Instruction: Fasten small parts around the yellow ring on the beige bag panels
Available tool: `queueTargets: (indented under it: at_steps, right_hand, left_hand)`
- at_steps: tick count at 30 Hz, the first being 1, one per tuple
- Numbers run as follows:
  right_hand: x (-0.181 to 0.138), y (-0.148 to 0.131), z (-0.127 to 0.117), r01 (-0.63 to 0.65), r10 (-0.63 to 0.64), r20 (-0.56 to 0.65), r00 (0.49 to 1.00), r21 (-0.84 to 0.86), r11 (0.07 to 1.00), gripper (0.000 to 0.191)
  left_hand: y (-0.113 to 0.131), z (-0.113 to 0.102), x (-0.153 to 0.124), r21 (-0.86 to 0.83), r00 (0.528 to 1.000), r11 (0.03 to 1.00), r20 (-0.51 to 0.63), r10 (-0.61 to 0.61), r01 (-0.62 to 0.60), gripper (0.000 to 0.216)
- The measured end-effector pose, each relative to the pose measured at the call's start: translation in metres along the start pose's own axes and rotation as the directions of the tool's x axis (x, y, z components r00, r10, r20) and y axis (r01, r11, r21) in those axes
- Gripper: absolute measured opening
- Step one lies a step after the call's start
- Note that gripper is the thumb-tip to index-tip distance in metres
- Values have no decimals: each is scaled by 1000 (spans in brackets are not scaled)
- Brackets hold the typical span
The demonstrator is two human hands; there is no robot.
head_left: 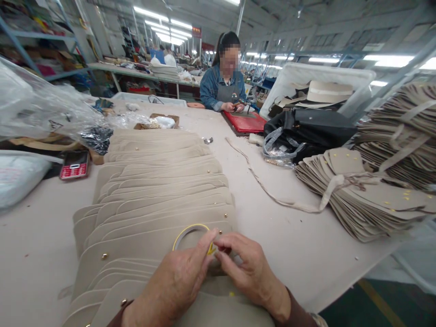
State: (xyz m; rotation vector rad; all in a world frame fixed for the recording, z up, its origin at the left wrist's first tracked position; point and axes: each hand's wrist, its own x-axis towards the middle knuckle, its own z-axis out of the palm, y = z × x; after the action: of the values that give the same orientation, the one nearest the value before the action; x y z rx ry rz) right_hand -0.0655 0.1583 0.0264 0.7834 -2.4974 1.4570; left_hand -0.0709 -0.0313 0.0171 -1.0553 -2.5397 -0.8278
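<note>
Over beige panels (pixel 146 227), gripping yellow-rimmed tape roll (pixel 189 227) in left hand (pixel 177 277), curling right hand (pixel 250 263) alongside; unable to tell if pinching, or read key labels on phone (pixel 74 166).

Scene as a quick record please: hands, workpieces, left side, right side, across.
left hand: holds yellow-edged roll
right hand: fingertips close together beside the roll; grip unclear
workpieces: overlapping beige pieces, some with gold studs
left side: red-and-silver keypad phone, clear plastic bag
right side: black bag, beige stack with cloth strip across it
across: co-worker, hands above red board
</note>
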Motion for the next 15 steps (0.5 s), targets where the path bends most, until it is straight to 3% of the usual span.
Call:
queueTargets:
  at_steps: [5, 9, 11, 13, 15]
  right_hand:
    - [-1, 6, 6, 128, -130, -1, 992, -150, 980, 15]
    - [-4, 10, 12, 219, -252, -80, 964, -293, 931, 16]
    - [-6, 9, 16, 207, -254, -127, 959, -299, 931, 16]
    - [-5, 6, 18, 100, -144, -181, 973, -235, 967, 15]
    - [-4, 4, 19, -146, 133, -202, 970, -52, 988, 13]
  left_hand:
    - [-2, 7, -4, 25, 998, 998, 1, 58, -58, 38]
    - [-5, 10, -6, 18, 998, 998, -20, 60, -59, 25]
    - [-6, 11, -6, 20, 999, 998, -4, 51, -51, 24]
    - [-5, 11, -5, 43, 998, 998, -21, 52, -51, 26]
    - [-1, 12, -3, 80, 995, 995, -76, 63, -56, 25]
